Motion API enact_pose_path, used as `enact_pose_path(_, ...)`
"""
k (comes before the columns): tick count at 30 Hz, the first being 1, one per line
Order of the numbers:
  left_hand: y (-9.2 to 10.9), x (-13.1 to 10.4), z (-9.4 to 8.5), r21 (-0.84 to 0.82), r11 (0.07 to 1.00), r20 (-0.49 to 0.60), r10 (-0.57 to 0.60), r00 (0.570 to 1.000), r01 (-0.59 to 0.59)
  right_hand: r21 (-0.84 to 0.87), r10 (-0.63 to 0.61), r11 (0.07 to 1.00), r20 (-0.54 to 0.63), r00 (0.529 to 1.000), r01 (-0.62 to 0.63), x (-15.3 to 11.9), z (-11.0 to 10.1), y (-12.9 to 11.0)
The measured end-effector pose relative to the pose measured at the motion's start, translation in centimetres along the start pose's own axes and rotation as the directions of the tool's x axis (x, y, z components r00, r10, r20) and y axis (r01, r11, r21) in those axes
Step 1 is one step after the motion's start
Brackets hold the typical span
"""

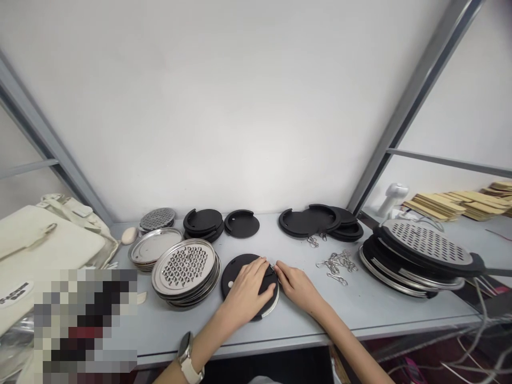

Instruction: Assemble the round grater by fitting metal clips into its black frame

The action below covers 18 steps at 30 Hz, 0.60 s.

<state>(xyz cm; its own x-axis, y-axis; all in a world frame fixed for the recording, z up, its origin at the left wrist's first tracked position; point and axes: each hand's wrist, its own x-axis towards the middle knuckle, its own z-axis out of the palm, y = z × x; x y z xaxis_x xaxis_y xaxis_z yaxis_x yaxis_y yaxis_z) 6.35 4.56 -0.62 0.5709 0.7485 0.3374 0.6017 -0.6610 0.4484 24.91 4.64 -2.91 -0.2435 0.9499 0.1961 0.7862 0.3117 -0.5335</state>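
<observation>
A round black disc (pixel 241 261) lies on the grey table, with a silvery rim showing at its lower right. My left hand (pixel 248 290) rests flat on top of it, fingers spread. At the disc's upper right edge, my right hand (pixel 294 284) pinches a small metal clip (pixel 272 266), mostly hidden by the fingertips. Loose metal clips (pixel 338 262) lie to the right. On the left stand stacks of round metal grater plates (pixel 184 269) and plain-centred metal plates (pixel 155 246). Black round holders (pixel 242 224) sit behind, with more black holders (pixel 308 221) at the back right.
A stack of assembled black and metal discs (pixel 428 242) stands at the right. Beyond it are wooden pieces (pixel 436 205) and a white device (pixel 394 197). A cream bag (pixel 60 240) lies at the left. Grey frame posts rise on both sides.
</observation>
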Motion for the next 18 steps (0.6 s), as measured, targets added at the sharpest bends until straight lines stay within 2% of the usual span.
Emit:
enact_pose_path(6,-0.07,0.0,0.03,0.085,0.996,0.012,0.023,1.0,-0.024,0.094,-0.03,0.995,0.047,0.998,0.025,-0.09,-0.81,0.12)
enact_pose_path(12,-0.26,0.01,0.3,0.113,0.993,0.032,0.036,0.999,-0.039,-0.007,0.005,1.0,0.024,1.0,-0.005,0.5,-0.17,0.12)
enact_pose_path(18,-0.67,0.03,0.63,0.113,0.994,0.018,0.009,1.0,-0.011,0.02,-0.036,0.999,0.061,0.997,0.035,0.27,-0.69,0.15)
